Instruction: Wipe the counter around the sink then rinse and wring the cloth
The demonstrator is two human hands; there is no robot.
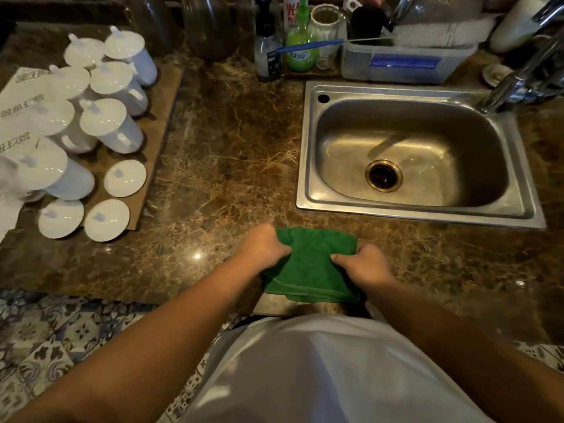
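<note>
Cloth (309,264) — both hands, left (262,248) and right (361,264), gripping it at tabletop (232,154) edge — risking slipping floorward if grip loosens.

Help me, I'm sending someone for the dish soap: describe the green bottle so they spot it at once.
Start at the steel sink and look along the counter behind its far left corner. Among the bottles there, the green bottle stands between a dark-capped clear bottle and a white ribbed jar; it alone is bright green.

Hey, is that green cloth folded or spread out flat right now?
Folded. The green cloth shows stacked hemmed edges at its near side, and the left hand and right hand grip its sides.
</note>
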